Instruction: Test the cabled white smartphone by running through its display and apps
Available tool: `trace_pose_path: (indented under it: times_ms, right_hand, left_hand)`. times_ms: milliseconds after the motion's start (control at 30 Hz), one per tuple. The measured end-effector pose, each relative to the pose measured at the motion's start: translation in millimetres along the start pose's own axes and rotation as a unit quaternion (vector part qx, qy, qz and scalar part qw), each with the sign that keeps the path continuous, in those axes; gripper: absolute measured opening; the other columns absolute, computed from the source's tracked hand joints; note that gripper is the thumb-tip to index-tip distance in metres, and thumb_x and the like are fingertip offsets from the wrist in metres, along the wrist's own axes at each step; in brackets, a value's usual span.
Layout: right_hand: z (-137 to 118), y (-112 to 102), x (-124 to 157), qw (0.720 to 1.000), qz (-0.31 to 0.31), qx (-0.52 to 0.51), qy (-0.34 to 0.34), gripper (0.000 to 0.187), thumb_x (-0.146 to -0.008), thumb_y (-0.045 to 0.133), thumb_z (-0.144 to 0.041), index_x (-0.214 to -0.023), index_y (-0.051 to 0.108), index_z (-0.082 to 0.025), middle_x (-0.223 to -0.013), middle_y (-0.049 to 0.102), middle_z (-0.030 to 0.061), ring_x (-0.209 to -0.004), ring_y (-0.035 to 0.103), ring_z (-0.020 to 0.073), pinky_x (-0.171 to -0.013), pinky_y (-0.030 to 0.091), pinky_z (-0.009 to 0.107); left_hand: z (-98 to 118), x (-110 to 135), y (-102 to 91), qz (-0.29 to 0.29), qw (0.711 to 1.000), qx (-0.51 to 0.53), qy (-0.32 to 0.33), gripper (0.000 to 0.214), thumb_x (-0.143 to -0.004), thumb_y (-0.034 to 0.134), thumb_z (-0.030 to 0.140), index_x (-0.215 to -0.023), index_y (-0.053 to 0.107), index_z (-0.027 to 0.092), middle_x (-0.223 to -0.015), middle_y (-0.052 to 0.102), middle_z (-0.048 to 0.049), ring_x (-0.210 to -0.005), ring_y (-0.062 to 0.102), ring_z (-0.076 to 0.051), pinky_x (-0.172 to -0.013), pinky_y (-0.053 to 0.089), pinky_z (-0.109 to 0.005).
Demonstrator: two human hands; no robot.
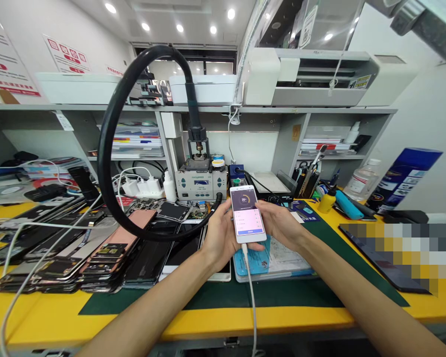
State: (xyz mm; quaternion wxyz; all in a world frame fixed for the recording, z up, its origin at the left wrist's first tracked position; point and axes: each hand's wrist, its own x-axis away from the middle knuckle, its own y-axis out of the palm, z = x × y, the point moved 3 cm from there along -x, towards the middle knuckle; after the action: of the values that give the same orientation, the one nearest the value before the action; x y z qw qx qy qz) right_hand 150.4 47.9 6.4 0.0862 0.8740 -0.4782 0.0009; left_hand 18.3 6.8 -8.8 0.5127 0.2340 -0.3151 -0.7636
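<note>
A white smartphone (247,214) with its screen lit is held upright above the bench. My left hand (219,238) wraps round its left side and lower end, with the thumb near the left edge. My right hand (278,225) grips its right side, fingers curled behind it. A white cable (250,292) is plugged into the phone's bottom and hangs down over the front edge of the yellow bench (215,317). Under the phone lie a blue tray and papers (271,260) on a dark green mat (319,287).
Stacks of dismantled phones and screens (82,253) cover the left of the bench. A grey rework station (200,183) with a looping black hose (107,144) stands behind. Chargers, a yellow bottle (327,201), a clear bottle (362,179), tools and shelves of boxes fill the back.
</note>
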Motion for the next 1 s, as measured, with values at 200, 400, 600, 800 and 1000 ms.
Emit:
trace_pose_path:
  times_ms: [200, 400, 600, 800, 1000]
  right_hand:
    - [1.2, -1.5, -1.8, 1.000, 0.007, 0.024, -0.009, 0.031, -0.087, 0.059, -0.026, -0.117, 0.060, -0.018, -0.095, 0.071, 0.0073, -0.080, 0.063, 0.0201, -0.069, 0.048, 0.031]
    - [0.6, -3.0, 0.0, 0.998, -0.035, 0.049, -0.031, 0.047, -0.068, 0.067, -0.009, -0.113, 0.058, -0.019, -0.091, 0.071, 0.0034, -0.079, 0.064, 0.0196, -0.067, 0.046, 0.030]
    - [1.4, -4.1, 0.0, 0.998, -0.041, 0.035, -0.032, 0.048, -0.067, 0.064, -0.009, -0.114, 0.058, -0.019, -0.095, 0.072, 0.0044, -0.086, 0.065, 0.0222, -0.070, 0.047, 0.032]
    - [2.8, -4.0, -2.7, 0.999, -0.028, 0.002, -0.024, 0.043, -0.070, 0.059, -0.009, -0.112, 0.061, -0.019, -0.097, 0.072, 0.0050, -0.084, 0.064, 0.0213, -0.071, 0.048, 0.032]
    - [3.3, -4.4, -2.8, 1.000, -0.020, -0.011, -0.016, 0.029, -0.089, 0.052, -0.029, -0.113, 0.064, -0.019, -0.104, 0.071, 0.0077, -0.088, 0.063, 0.0227, -0.069, 0.048, 0.032]
  left_hand:
    - [-0.3, -0.1, 0.2, 0.005, 1.000, 0.003, -0.001, 0.052, -0.094, 0.044, 0.051, -0.126, 0.058, 0.012, -0.102, 0.069, -0.0145, -0.086, 0.068, -0.026, -0.065, 0.060, -0.038]
    - [-0.9, 0.0, -2.1, 0.002, 1.000, 0.004, -0.003, 0.053, -0.094, 0.043, 0.052, -0.124, 0.060, 0.011, -0.103, 0.069, -0.0152, -0.085, 0.068, -0.026, -0.063, 0.060, -0.038]
    - [-0.6, -0.4, -1.8, 0.006, 1.000, -0.005, -0.004, 0.055, -0.093, 0.044, 0.054, -0.123, 0.061, 0.011, -0.105, 0.068, -0.0165, -0.082, 0.068, -0.026, -0.058, 0.060, -0.038]
    - [-0.7, -0.5, -2.9, 0.002, 1.000, -0.003, -0.004, 0.054, -0.092, 0.045, 0.054, -0.123, 0.060, 0.013, -0.104, 0.068, -0.0154, -0.083, 0.068, -0.026, -0.059, 0.060, -0.039]
    - [-0.8, 0.6, -2.3, 0.003, 1.000, -0.001, -0.002, 0.053, -0.093, 0.045, 0.054, -0.124, 0.060, 0.013, -0.102, 0.069, -0.0145, -0.085, 0.068, -0.026, -0.064, 0.061, -0.038]
